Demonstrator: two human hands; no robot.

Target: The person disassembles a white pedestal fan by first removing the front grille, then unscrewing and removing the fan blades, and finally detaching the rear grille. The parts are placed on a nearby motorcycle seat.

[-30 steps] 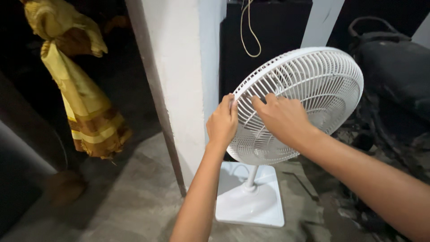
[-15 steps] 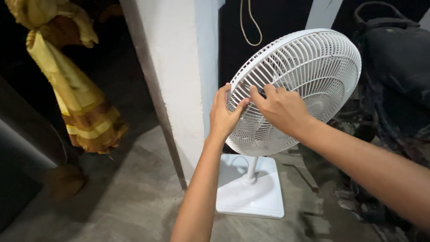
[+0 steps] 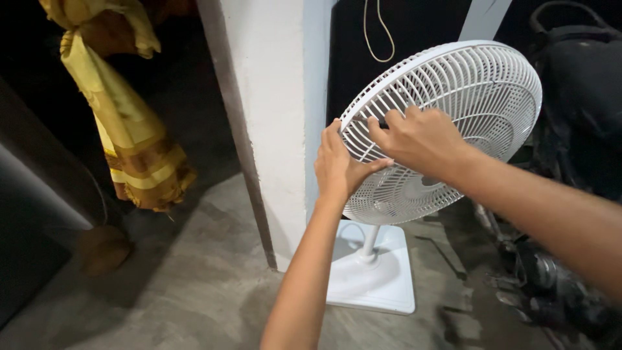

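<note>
Head cam: white pedestal fan (image 3: 453, 110) stands on concrete floor (image 3: 194, 291), just right of white pillar (image 3: 272, 116), grille tilted up. L hand (image 3: 340, 165) at grille's left rim, fingers curled over the edge, thumb stretched across the front bars: holding grille. R hand (image 3: 421, 139) on front grille, upper left, fingers bent onto bars, pinching a small dark part; can't tell what. Square base (image 3: 376, 279) flat on floor. Yellow cloth (image 3: 129, 129) hangs well left. Cord loop (image 3: 379, 32) on the dark wall behind.

The fan (image 3: 453, 97) stands right of the pillar (image 3: 272, 97), a motorbike (image 3: 576, 97), it seems, behind.
</note>
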